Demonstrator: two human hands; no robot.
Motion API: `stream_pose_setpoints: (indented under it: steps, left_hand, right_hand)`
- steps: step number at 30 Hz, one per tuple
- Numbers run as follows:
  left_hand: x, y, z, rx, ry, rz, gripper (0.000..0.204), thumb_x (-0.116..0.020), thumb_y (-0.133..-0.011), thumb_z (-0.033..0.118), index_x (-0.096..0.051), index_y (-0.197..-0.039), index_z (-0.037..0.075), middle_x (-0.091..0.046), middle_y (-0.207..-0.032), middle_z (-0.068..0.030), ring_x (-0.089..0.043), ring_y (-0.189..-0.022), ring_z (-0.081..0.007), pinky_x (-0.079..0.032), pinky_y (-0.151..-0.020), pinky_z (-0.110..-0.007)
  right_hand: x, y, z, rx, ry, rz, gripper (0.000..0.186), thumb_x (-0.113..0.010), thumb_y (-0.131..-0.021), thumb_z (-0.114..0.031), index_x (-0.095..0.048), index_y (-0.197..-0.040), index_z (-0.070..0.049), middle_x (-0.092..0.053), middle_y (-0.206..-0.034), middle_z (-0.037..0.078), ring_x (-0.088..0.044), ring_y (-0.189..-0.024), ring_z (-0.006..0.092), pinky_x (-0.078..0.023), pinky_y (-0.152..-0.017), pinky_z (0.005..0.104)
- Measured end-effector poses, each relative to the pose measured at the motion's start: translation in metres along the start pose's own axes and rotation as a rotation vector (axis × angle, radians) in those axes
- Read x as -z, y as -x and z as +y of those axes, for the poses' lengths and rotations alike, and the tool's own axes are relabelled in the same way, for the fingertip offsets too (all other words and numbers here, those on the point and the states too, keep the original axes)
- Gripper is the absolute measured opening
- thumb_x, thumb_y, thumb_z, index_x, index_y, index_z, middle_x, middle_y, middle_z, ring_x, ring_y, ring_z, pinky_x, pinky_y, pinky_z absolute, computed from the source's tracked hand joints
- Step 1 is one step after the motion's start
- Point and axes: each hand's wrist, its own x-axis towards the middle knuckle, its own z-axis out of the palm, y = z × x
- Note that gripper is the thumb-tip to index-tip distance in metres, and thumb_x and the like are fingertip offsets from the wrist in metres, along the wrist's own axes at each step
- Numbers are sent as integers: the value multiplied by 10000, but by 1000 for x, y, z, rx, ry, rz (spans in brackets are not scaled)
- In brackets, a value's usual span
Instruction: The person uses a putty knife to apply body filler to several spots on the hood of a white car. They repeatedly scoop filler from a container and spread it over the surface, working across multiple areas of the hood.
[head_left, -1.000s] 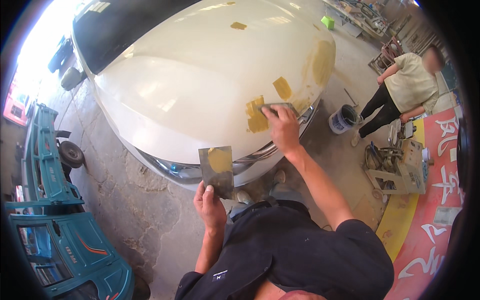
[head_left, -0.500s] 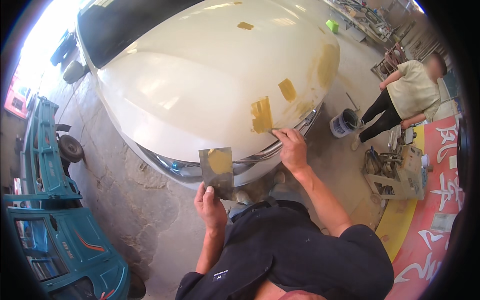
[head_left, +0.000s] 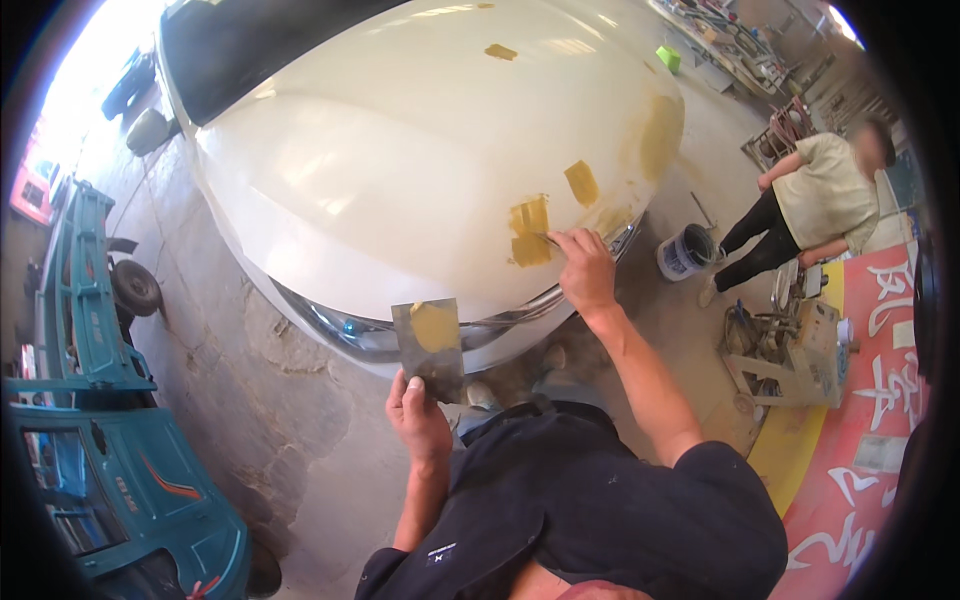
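A white car body panel (head_left: 400, 140) curves below me, marked with several yellow putty patches (head_left: 581, 183) on its right side. My left hand (head_left: 420, 415) is closed on a dark flat plate (head_left: 425, 365) with a smear of yellow putty on its upper part, held in front of the car's lamp (head_left: 330, 320). My right hand (head_left: 585, 265) pinches a thin scraper (head_left: 548, 237), seen almost edge-on, at the lower-right yellow patch (head_left: 528, 225). Whether the blade touches the panel I cannot tell.
A co-worker (head_left: 815, 185) stands at right beside a dark bucket (head_left: 685, 250). Nearer are a wheeled machine (head_left: 790, 350) and a red-yellow banner (head_left: 850, 480). A teal three-wheeled truck (head_left: 130, 480) is at left; a cluttered workbench (head_left: 730, 35) is at top right.
My right hand first moved down from the upper part of the yellow patch, then slightly back up with the scraper. My left hand with the plate shows only slight movement.
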Motion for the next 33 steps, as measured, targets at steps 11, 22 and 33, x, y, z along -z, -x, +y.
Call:
stream_pose_setpoints:
  steps: [11,22,33]
  left_hand:
    - [3,-4,2,0,55,15,315,-561,-1021,87,-647,-1278,-73,-728,-1162,-106,-678,-1051,-167,-521,-963,-318]
    - [-1,-2,-11,175,55,-136,364,-526,-1061,70,-614,-1370,-102,-720,-1248,-111,-662,-1131,-149,-501,-1014,-292]
    - [5,-9,3,197,85,-118,390,-557,-1038,114,-596,-1367,-92,-720,-1240,-139,-694,-1106,-201,-538,-980,-329]
  right_hand:
    - [-25,-34,-8,159,-20,16,487,-604,-797,27,-796,-1205,-157,-686,-1128,95,-636,-1123,320,-497,-1020,459]
    - [50,42,-72,-593,-1102,-24,354,-580,-1012,69,-725,-1307,-63,-751,-1127,45,-693,-1054,220,-558,-946,373]
    - [53,70,-103,-627,-1345,-423,304,-591,-1067,-17,-702,-1346,32,-713,-1188,-6,-616,-1049,69,-471,-922,226]
